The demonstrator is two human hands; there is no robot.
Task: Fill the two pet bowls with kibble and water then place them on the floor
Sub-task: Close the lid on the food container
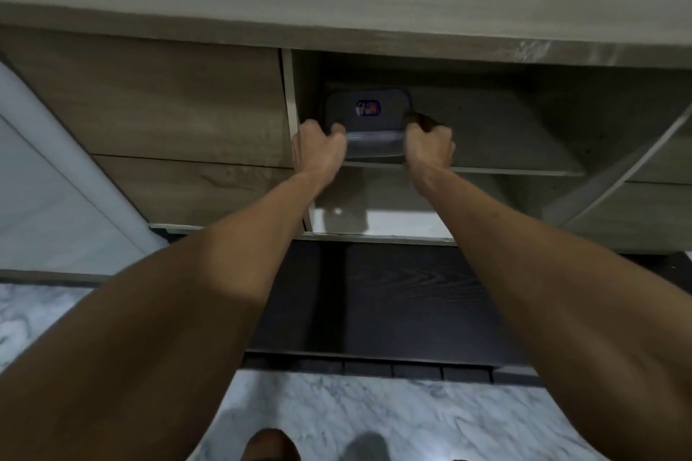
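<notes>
1. The lidded container (pixel 369 112) sits at the front of the cupboard shelf (pixel 505 146).
2. Left hand (pixel 320 146) and right hand (pixel 430 146) each curl round a front corner.
3. It's likely stiff, smooth plastic, heavy if full, so grip both sides.

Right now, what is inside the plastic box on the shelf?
The box is closed by a grey lid bearing a sticker, so its contents are hidden. The left hand and right hand grip its front corners.

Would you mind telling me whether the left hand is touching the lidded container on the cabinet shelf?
Touching: the head view shows the left hand curled round the near left corner of the container.
</notes>
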